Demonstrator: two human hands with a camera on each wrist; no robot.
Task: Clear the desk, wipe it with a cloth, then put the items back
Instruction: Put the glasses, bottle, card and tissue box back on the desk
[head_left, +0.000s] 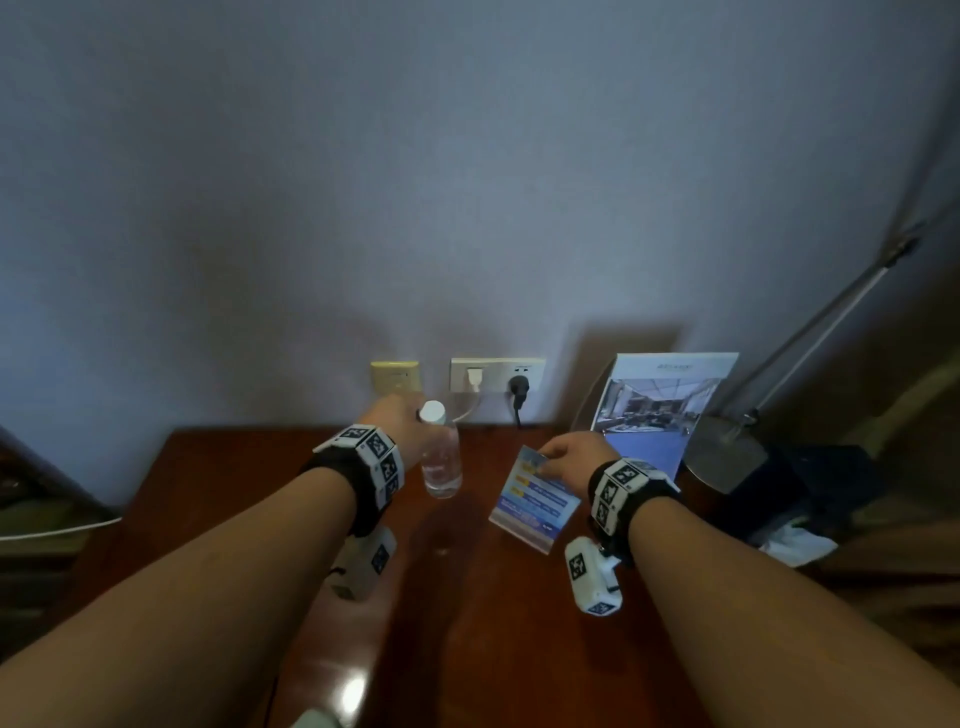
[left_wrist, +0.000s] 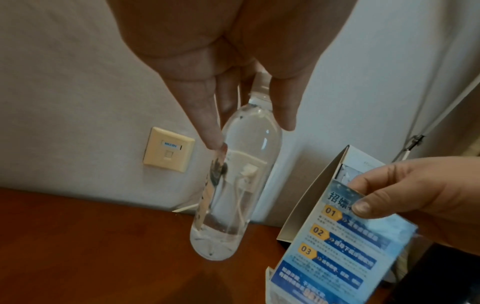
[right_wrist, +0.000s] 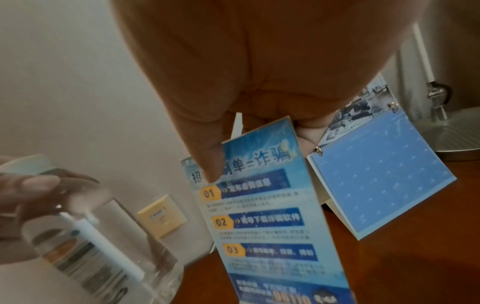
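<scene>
Blue card (head_left: 535, 499) (orange number tags), reddish-brown desk (head_left: 234, 493)

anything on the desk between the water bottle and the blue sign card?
Nothing: in the head view only bare wood of the desk separates the water bottle, held by the left hand, from the blue sign card in the right hand.

We see a clear water bottle (head_left: 441, 457) with a white cap held upright above the brown desk (head_left: 249, 483), and beside it a blue notice card (head_left: 535, 501), tilted.

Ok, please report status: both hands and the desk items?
Left hand grips water bottle near its cap. Right hand pinches blue card. Calendar, lamp base remain on desk.
</scene>
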